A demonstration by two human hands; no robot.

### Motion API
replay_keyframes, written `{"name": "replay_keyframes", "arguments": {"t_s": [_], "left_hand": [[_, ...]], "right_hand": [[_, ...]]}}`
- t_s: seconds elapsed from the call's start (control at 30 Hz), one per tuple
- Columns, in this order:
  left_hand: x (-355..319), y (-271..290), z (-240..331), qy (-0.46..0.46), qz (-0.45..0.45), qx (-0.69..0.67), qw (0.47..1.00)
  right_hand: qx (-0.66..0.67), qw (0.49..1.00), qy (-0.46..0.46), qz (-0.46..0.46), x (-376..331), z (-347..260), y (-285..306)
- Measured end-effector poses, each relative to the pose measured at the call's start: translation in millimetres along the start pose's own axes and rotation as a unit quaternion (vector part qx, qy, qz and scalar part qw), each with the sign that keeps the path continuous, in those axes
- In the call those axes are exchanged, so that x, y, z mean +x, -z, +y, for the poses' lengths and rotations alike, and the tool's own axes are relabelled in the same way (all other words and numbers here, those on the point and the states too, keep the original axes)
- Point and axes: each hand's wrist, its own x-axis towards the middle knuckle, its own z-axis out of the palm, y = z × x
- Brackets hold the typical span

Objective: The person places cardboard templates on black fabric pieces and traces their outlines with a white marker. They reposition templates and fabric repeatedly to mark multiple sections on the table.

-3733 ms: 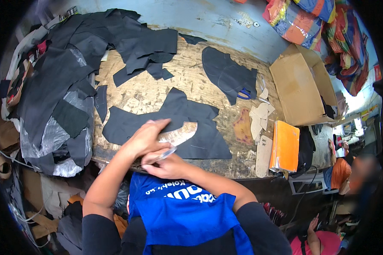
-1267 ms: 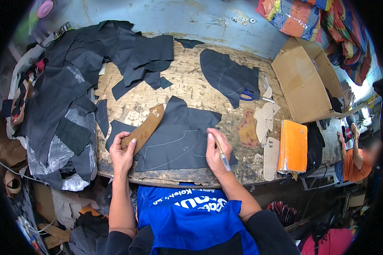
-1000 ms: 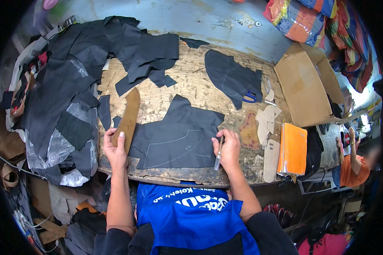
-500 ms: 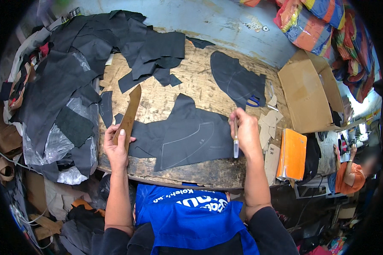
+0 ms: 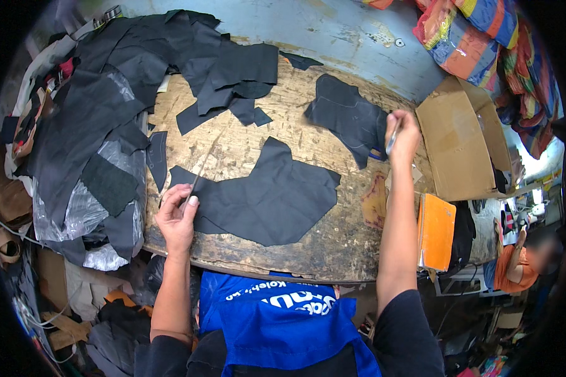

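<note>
My left hand point(image 5: 176, 217) is closed on a brown curved template point(image 5: 202, 166), now seen nearly edge-on. It hovers at the left end of a large plain black leather piece point(image 5: 277, 201) lying on the worn wooden table point(image 5: 308, 267). My right hand point(image 5: 404, 135), at the far right of the table, is closed around a slim silver pen point(image 5: 394, 136). Its fingers are beside the edge of a black leather piece with pale drawn lines point(image 5: 349, 107); whether they touch it I cannot tell. Blue scissor handles point(image 5: 377, 154) show partly under this piece.
Black leather is heaped at the left point(image 5: 88, 125) over clear plastic, with scraps at the back. A tan template point(image 5: 375, 200) lies right of centre. An orange notebook point(image 5: 437, 232) and an open cardboard box point(image 5: 449, 144) stand at the right. A person in orange point(image 5: 516, 264) is farther right.
The marked black piece has gone from atop the large piece to the far right, onto the other piece there. My right hand moved far and right with the pen. The brown template turned edge-on.
</note>
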Motion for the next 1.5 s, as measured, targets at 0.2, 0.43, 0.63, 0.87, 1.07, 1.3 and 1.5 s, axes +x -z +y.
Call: {"name": "replay_keyframes", "arguments": {"t_s": [0.2,0.43,0.63,0.87,1.07,1.3,1.5], "left_hand": [[-20.3,-37.3,38.5,-0.193,-0.232,0.146,0.942],[-11.0,-55.9,50.9,-0.200,-0.337,0.306,0.868],[34.8,-64.2,34.4,0.117,-0.372,0.443,0.807],[44.1,-74.8,35.0,-0.025,-0.300,0.492,0.817],[47.8,-69.6,45.5,0.066,-0.391,0.377,0.837],[45.5,-17.0,42.8,0.321,-0.491,0.147,0.797],[50.0,-18.7,43.4,0.181,-0.581,0.246,0.754]], "right_hand": [[0.481,0.692,-0.359,-0.400,-114.1,-40.9,17.3],[0.424,0.796,-0.279,-0.331,-157.1,-26.7,45.4],[0.487,0.819,-0.298,-0.055,-142.8,26.6,91.2],[0.470,0.812,-0.346,-0.005,-148.2,46.8,111.1],[0.490,0.803,-0.340,0.001,-153.5,40.7,104.8],[0.545,0.756,-0.362,-0.019,-152.2,42.9,112.5],[0.615,0.707,-0.333,-0.105,-152.4,35.7,110.1]]}}
